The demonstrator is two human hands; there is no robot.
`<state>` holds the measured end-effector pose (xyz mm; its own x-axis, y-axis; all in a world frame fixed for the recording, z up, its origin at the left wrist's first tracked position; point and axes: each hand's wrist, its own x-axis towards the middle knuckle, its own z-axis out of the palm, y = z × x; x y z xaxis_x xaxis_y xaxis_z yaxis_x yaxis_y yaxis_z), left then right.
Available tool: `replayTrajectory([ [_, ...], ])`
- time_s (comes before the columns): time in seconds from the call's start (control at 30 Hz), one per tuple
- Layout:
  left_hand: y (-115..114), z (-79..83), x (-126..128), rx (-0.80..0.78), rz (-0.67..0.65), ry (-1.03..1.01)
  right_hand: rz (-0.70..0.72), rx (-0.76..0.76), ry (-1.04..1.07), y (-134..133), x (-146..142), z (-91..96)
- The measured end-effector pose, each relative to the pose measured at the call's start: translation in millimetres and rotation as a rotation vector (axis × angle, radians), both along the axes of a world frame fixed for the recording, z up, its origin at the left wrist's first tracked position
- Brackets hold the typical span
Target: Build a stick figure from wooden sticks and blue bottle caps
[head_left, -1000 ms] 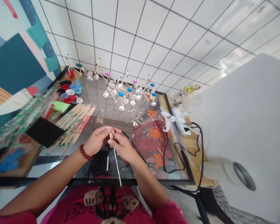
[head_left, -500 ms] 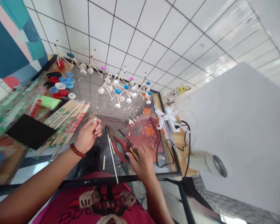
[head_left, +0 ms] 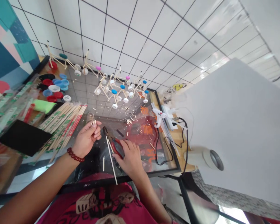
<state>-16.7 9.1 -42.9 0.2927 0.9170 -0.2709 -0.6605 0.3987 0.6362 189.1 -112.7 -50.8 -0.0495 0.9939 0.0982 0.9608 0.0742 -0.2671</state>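
My left hand (head_left: pixel 85 139) is raised above the glass tabletop (head_left: pixel 140 165), pinching a short wooden stick piece (head_left: pixel 92 123) between thumb and fingers. A beaded bracelet (head_left: pixel 75 154) circles that wrist. My right hand (head_left: pixel 130 157) lies over the red handles of a pair of pliers (head_left: pixel 114 144), though I cannot tell whether it grips them. Beside the pliers, a long thin wooden stick (head_left: pixel 111 160) rests on the glass. A small clear jar (head_left: pixel 90 117) stands just beyond my left fingers.
Bundled wooden sticks (head_left: pixel 63 126) lie left of my hands, beside a black pad (head_left: pixel 24 137) and coloured bottle caps (head_left: pixel 53 88). Stick-and-cap models (head_left: pixel 116 90) stand beyond. A white glue gun (head_left: pixel 158 117) with a black cord (head_left: pixel 168 152) lies right, near a large white board (head_left: pixel 233 118).
My hands have parted from working together on a stick. The left hand has moved left with the short piece, and the right has gone down onto the pliers. The view has shifted slightly.
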Motion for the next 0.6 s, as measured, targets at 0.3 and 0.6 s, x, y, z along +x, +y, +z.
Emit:
replayTrajectory([
  [0.3,1.2,-0.9,0.1,0.015,-0.013,0.009,0.000,0.011,0.141,5.7,-2.1,-7.1],
  [0.6,3.5,-1.1,-2.6,-0.010,-0.012,-0.025,-0.368,0.283,0.158,-12.6,75.2,-14.4],
])
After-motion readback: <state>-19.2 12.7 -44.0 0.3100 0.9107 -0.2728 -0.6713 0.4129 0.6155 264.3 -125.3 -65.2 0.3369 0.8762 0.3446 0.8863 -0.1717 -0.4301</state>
